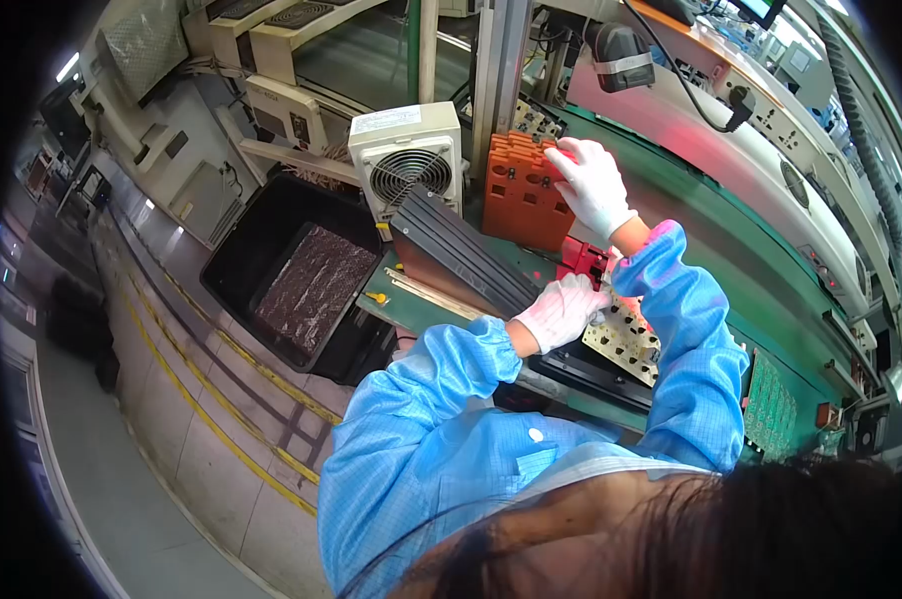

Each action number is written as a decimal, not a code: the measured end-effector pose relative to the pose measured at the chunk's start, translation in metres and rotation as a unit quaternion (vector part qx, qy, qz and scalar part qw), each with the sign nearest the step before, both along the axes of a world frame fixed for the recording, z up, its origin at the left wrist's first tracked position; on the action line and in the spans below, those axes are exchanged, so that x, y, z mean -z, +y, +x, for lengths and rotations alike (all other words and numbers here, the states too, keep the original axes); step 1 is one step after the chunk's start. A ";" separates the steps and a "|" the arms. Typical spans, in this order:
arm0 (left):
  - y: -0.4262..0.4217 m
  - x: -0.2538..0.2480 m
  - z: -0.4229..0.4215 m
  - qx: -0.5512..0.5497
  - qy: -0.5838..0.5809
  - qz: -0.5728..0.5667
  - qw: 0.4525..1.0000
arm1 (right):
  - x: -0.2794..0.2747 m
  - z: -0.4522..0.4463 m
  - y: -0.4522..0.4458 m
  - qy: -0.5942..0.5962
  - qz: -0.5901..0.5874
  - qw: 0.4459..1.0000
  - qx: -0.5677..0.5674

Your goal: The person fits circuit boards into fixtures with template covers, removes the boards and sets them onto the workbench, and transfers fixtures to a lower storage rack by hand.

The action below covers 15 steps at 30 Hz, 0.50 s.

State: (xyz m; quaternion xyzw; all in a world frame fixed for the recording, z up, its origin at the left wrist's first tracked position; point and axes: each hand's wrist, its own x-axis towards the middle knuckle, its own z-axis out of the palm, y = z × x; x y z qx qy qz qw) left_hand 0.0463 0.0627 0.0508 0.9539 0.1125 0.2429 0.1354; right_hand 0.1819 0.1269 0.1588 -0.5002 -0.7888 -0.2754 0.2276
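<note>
My left hand [563,314], in a white glove, is closed with its fingers curled down at the edge of a cream plate [625,344] dotted with dark parts. What its fingertips hold is hidden. Just beyond it sits a red fixture [581,258], partly covered by my hands and sleeve. My right hand [593,190], also gloved in white, is raised beside a stack of orange slotted blocks [524,195]. Its thumb and fingers are bent and apart at the stack's right edge, and I see nothing between them. Red light falls on both gloves.
A long black ribbed bar [466,255] slants left of my hands, by a white fan unit [406,160]. A black bin [281,270] stands at the left. Green circuit boards [770,404] lie at the right. A black scanner-like device [620,58] hangs above the green bench [690,190].
</note>
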 end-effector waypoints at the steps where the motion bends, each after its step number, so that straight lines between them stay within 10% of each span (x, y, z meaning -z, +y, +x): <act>1: -0.001 0.005 0.003 0.004 -0.001 0.002 1.000 | -0.002 0.002 -0.004 -0.002 0.029 1.000 -0.012; 4: -0.008 -0.004 0.012 0.034 -0.050 -0.416 0.907 | -0.014 0.014 -0.024 0.010 0.008 1.000 -0.003; 7: -0.003 0.002 0.034 -0.011 -0.144 -0.573 0.807 | -0.028 0.034 -0.052 0.044 0.011 0.999 0.005; 8: 0.006 0.004 0.040 -0.044 -0.196 -0.470 0.859 | -0.033 0.042 -0.064 0.056 0.015 0.998 0.012; 15: 0.083 -0.052 0.046 0.005 -0.338 -0.573 0.747 | -0.038 0.105 -0.156 0.155 0.156 0.951 0.217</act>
